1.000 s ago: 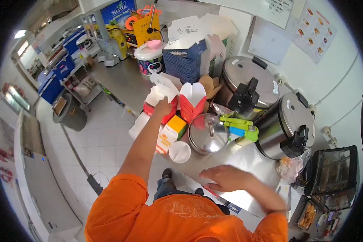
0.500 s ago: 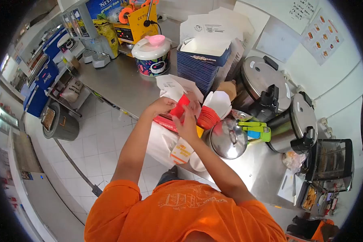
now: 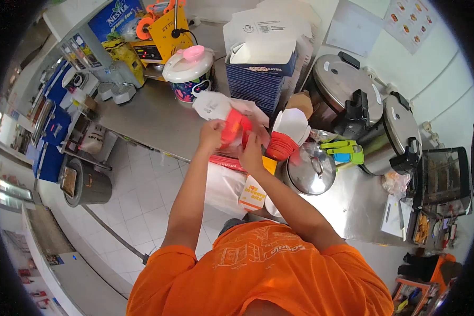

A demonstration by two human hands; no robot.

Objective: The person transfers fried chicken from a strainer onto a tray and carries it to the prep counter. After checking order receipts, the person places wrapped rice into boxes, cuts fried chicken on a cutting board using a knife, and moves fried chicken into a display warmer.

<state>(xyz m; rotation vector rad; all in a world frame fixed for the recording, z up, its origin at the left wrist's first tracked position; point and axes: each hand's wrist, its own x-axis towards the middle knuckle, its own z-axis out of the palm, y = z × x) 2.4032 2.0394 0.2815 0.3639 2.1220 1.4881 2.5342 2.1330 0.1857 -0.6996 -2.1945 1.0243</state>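
Observation:
Between my hands, above the steel counter, is a red takeaway box point(image 3: 234, 126) of folding card, with a white inner flap spread toward the far side. My left hand point(image 3: 211, 135) pinches its left edge. On the near right side, my right hand point(image 3: 251, 151) has its fingers closed on the red card, slightly blurred. Flat red cartons point(image 3: 227, 163) lie just below the hands. To the right stands a nested stack of red boxes point(image 3: 282, 146), the top one showing white open flaps.
A tall stack of dark blue boxes point(image 3: 254, 87) stands behind. Right of my hands are a lidded steel pot point(image 3: 312, 168), green-handled utensils point(image 3: 347, 152) and two large cookers point(image 3: 345, 87). A floral rice cooker point(image 3: 189, 76) sits back left. A yellow-white carton point(image 3: 252, 194) lies near my body.
The red box has opened out more, its white flap now standing up to the left. My hands have spread slightly apart, and the head view has shifted.

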